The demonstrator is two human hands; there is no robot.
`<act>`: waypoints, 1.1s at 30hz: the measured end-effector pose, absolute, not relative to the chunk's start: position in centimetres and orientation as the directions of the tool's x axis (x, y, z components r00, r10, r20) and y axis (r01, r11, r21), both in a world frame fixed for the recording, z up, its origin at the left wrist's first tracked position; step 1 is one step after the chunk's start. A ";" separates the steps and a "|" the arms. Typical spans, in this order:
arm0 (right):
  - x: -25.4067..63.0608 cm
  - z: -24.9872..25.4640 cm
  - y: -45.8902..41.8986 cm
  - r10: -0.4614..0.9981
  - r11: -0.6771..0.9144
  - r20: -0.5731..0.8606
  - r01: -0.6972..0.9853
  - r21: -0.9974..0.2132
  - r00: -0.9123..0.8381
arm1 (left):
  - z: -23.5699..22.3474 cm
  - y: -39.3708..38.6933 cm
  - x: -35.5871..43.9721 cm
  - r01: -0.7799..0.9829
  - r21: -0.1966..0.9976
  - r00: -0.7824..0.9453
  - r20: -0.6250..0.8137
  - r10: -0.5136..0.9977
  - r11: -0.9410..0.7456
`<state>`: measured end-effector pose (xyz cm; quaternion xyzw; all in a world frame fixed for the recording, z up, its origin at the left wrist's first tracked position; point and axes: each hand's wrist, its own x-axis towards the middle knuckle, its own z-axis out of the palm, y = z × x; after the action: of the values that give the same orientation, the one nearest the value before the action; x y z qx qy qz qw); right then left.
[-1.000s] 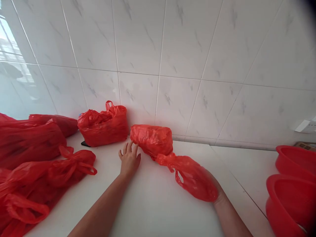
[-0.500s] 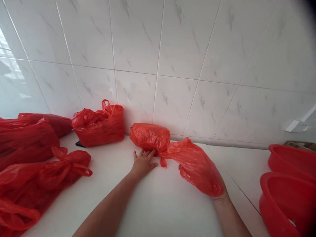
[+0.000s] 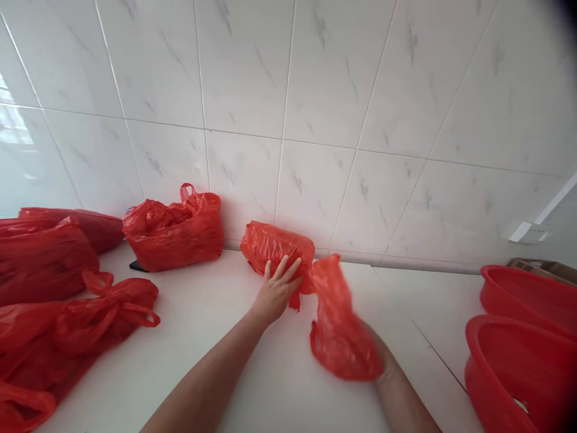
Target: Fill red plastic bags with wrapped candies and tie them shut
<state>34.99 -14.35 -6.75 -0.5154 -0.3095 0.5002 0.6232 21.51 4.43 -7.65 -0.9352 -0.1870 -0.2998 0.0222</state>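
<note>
A red plastic bag is wrapped round a rounded bundle (image 3: 270,243) near the tiled wall, and what is inside cannot be seen. My left hand (image 3: 277,291) lies on the bundle's front right side with its fingers spread. To the right, the bag's loose, crumpled end (image 3: 345,346) rises from the bundle and drapes over my right hand (image 3: 381,349). The plastic hides those fingers; the loose end moves with the hand, which appears to grip it. A short red tail (image 3: 294,300) of plastic hangs beside my left thumb.
Another filled red bag (image 3: 175,237) stands at the wall, a dark flat object (image 3: 136,266) by its base. Several red bags, including a knotted one (image 3: 103,319), lie at left. Two red plastic baskets (image 3: 478,328) stand at right on the white tabletop (image 3: 198,313); a cardboard box (image 3: 547,269) is behind.
My left hand has moved from the bundle's front edge up onto its right side. My right hand has come left and inward, and the loose plastic has swung with it, bunching more upright.
</note>
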 end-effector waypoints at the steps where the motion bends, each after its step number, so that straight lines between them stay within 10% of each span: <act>1: 34.2 -7.1 -14.5 0.956 -0.082 -0.162 -0.310 -0.947 0.243 | -7.9 5.0 21.9 0.382 0.079 0.741 0.570 0.356 -0.921; 6: 29.3 -8.6 -14.4 0.907 -0.374 -0.366 0.001 -0.927 -0.208 | -9.4 8.4 21.6 0.572 0.163 0.603 0.580 0.547 -0.804; 10: 29.1 -7.2 -13.5 0.877 -0.306 -0.335 0.136 -0.942 -0.344 | -10.0 10.0 20.0 0.691 0.213 0.498 0.552 0.669 -0.690; 14: 33.3 -4.0 -13.7 0.971 -0.137 -0.131 0.020 -0.990 0.198 | -10.8 11.2 19.4 0.761 0.284 0.418 0.473 0.776 -0.583; 18: 35.6 -1.8 -16.2 0.710 -0.187 0.254 0.524 -0.831 0.656 | -11.2 11.5 19.4 0.763 0.346 0.376 0.451 0.810 -0.546; 24: 33.5 -5.5 -20.4 0.791 -0.039 0.585 0.969 -0.244 0.179 | -10.4 8.4 19.3 0.701 0.409 0.333 0.536 0.775 -0.584; 33: 30.8 -7.5 -22.2 0.799 0.183 0.600 0.965 -0.189 -0.034 | -7.8 0.7 18.6 0.336 0.416 0.583 0.613 0.534 -0.845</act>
<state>30.84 -22.16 -7.46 -0.6245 -0.7062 -0.1355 0.3048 18.59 0.71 -7.77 -0.8803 -0.2470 -0.3840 -0.1287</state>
